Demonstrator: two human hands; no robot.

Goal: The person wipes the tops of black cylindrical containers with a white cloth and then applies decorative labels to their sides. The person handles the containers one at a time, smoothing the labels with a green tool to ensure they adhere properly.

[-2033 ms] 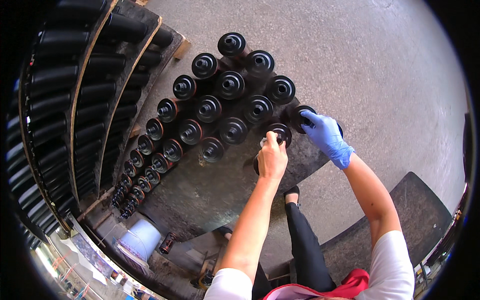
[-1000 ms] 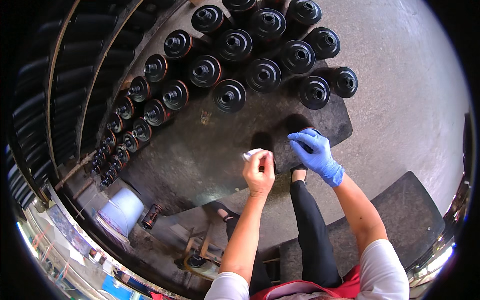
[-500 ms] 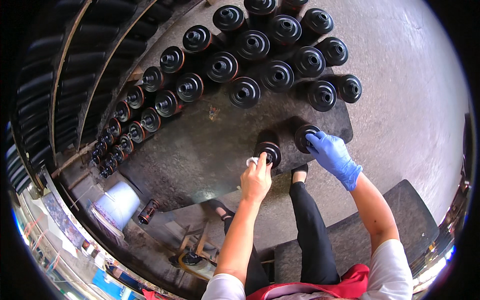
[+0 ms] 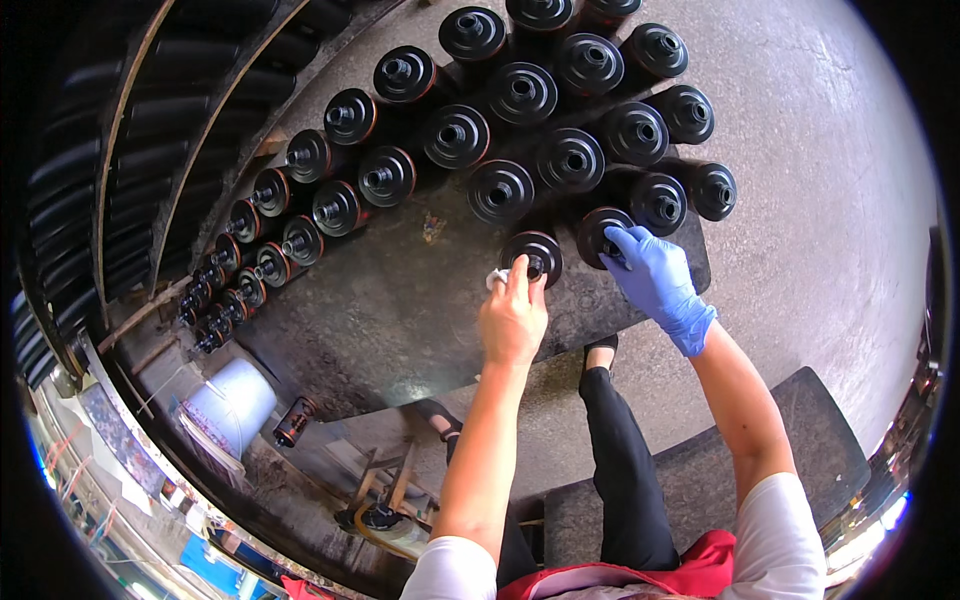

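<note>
My bare left hand (image 4: 514, 318) grips the necked top of a black metal canister (image 4: 519, 244) near the middle of the dark board. Something white and crumpled, like a wad of tissue or cloth (image 4: 494, 279), pokes out beside its fingers. In a blue glove, my right hand (image 4: 655, 280) pinches the neck of a second black canister (image 4: 590, 232) just to the right. Both canisters are upright, close to the front of a large group of similar canisters (image 4: 571, 160). My fingers partly cover the two necks.
The dark board (image 4: 380, 290) bears rows of canisters running far left. A rack of black cylinders (image 4: 100, 170) lines the left side. A white bucket (image 4: 233, 397) and a lying canister (image 4: 295, 421) are at lower left. A dark bench (image 4: 800, 440) is at lower right.
Both hands have moved farther away from me, carrying the two canisters toward the group. The gaps to the standing canisters are smaller, and the view has shifted slightly.
</note>
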